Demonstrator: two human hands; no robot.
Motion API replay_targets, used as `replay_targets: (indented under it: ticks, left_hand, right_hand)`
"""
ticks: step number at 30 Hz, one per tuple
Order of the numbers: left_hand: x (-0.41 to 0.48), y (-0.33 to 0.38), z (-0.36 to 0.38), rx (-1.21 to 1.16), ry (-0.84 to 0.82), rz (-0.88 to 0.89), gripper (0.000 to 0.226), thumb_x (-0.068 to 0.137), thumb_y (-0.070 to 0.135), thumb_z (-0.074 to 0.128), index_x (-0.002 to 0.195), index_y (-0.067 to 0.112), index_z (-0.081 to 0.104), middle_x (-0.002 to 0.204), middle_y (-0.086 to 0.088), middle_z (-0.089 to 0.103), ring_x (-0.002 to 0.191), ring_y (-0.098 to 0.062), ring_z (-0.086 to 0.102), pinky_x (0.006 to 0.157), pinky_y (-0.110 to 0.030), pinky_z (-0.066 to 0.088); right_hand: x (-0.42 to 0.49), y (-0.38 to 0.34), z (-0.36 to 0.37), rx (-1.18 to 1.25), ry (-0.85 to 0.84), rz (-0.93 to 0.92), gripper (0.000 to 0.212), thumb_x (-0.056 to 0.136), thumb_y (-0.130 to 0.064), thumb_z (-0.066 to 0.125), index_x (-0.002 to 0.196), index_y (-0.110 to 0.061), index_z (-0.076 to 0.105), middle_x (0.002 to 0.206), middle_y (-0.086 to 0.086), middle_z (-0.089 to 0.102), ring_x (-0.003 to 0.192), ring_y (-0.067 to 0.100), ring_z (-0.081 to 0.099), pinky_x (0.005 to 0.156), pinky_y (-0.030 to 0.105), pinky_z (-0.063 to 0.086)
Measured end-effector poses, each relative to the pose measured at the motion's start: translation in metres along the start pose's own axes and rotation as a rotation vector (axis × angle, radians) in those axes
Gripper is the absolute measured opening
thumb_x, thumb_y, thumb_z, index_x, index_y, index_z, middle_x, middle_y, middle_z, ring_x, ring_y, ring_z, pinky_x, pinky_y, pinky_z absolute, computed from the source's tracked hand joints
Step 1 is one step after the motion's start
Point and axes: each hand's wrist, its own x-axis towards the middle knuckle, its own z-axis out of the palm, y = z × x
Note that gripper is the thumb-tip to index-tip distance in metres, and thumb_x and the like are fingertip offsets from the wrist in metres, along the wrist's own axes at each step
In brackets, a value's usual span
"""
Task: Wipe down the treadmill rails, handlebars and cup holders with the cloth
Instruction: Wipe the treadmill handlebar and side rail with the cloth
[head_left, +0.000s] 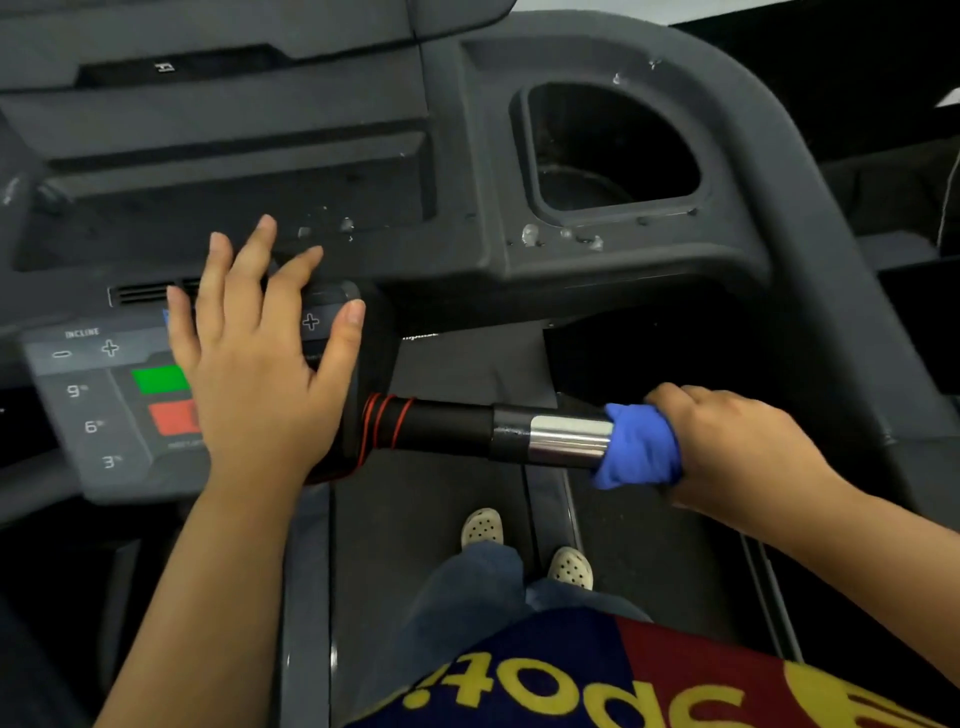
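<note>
A horizontal handlebar (467, 428) with a black grip, red rings and a chrome section juts rightward from the treadmill console. My right hand (727, 447) grips a blue cloth (636, 447) wrapped around the bar just right of the chrome section. My left hand (254, 353) is spread flat, fingers straight, over the control panel (78, 395); whether it touches the panel I cannot tell. A deep dark cup holder (613, 150) sits in the console at upper right, with pale droplets or specks (530, 234) on the surface below its rim.
The control panel shows a green button (156, 378), a red button (169, 418) and incline keys. A recessed tray (234, 202) spans the console above my left hand. Below lie the belt (415, 519) and my two light clogs (483, 526).
</note>
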Motion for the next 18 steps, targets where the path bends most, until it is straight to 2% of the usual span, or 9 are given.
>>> replay_targets:
  ticks: [5,7,9,12,15,17,18]
  left_hand:
    - [0.000,0.000,-0.001,-0.010,-0.004,0.003,0.049,0.094,0.049,0.038,0.132,0.020,0.050,0.151,0.001,0.033,0.144,-0.021,0.017,0.114,-0.046,0.006]
    - [0.001,0.001,-0.002,-0.011,-0.011,-0.004,0.050,0.094,0.050,0.037,0.132,0.021,0.050,0.151,0.001,0.033,0.144,-0.021,0.017,0.114,-0.047,0.006]
    - [0.001,0.001,-0.002,-0.013,-0.009,-0.004,0.050,0.094,0.050,0.037,0.132,0.020,0.050,0.150,0.001,0.034,0.144,-0.021,0.017,0.114,-0.047,0.006]
    - [0.001,0.002,-0.002,-0.014,-0.015,-0.012,0.049,0.093,0.049,0.038,0.131,0.021,0.050,0.150,0.001,0.034,0.143,-0.021,0.018,0.114,-0.044,0.004]
    - [0.002,0.003,-0.003,-0.018,-0.027,-0.022,0.049,0.093,0.049,0.038,0.131,0.021,0.051,0.150,0.002,0.035,0.143,-0.020,0.018,0.115,-0.046,0.005]
    - [0.002,0.004,-0.003,-0.020,-0.034,-0.026,0.050,0.092,0.050,0.037,0.130,0.021,0.051,0.149,0.002,0.035,0.143,-0.020,0.018,0.115,-0.048,0.007]
    - [0.002,0.004,-0.004,-0.020,-0.036,-0.028,0.050,0.091,0.050,0.037,0.130,0.021,0.051,0.149,0.002,0.035,0.143,-0.020,0.018,0.115,-0.048,0.008]
  right_hand:
    - [-0.004,0.008,0.005,-0.038,-0.020,-0.040,0.047,0.078,-0.024,0.067,0.120,-0.022,0.046,0.110,-0.002,0.057,0.100,0.020,0.059,0.078,0.029,0.046]
    - [-0.007,0.013,0.003,-0.029,-0.026,-0.066,0.053,0.069,-0.025,0.078,0.114,-0.019,0.051,0.103,0.001,0.061,0.091,0.022,0.063,0.072,0.032,0.051]
    - [-0.007,0.015,-0.007,0.014,-0.082,-0.100,0.061,0.062,-0.035,0.084,0.110,-0.022,0.050,0.102,-0.003,0.059,0.090,0.017,0.063,0.073,0.029,0.052]
    - [-0.005,0.012,-0.035,0.165,-0.183,-0.129,0.058,0.068,-0.060,0.069,0.115,-0.032,0.047,0.106,-0.013,0.052,0.095,0.005,0.055,0.081,0.019,0.045]
    - [0.001,-0.016,-0.051,0.513,0.094,-0.208,0.073,0.067,-0.081,0.045,0.124,-0.036,0.047,0.113,-0.019,0.051,0.100,-0.001,0.050,0.084,0.010,0.037]
    - [0.008,-0.046,-0.042,0.630,0.160,-0.304,0.086,0.069,-0.077,0.045,0.140,-0.030,0.035,0.134,-0.020,0.040,0.119,-0.008,0.036,0.099,0.005,0.027]
    - [0.013,-0.061,-0.032,0.571,0.183,-0.389,0.092,0.072,-0.073,0.048,0.146,-0.023,0.027,0.146,-0.015,0.031,0.131,-0.004,0.027,0.109,0.011,0.022]
